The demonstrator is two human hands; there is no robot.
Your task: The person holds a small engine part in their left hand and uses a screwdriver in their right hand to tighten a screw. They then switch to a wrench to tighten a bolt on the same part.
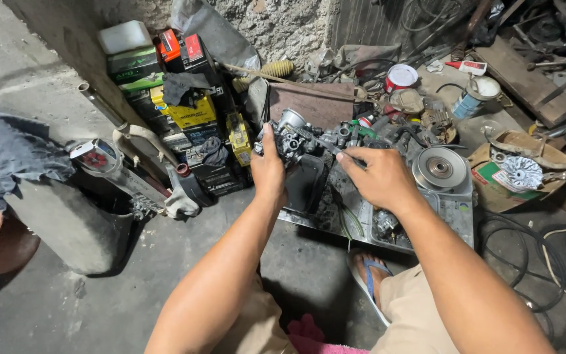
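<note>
Concrete workshop floor [132, 275] with a stack of motorcycle batteries [185, 111] at upper left. A metal tray [456, 216] of engine parts lies ahead, bearing a round clutch pulley [439, 168]. Above the tray, the left hand [268, 172] is wrapped around a carburetor [294, 139] (held upright). The right hand [378, 177] pinches a thin tool against the carburetor; its tip is too small to identify.
</note>
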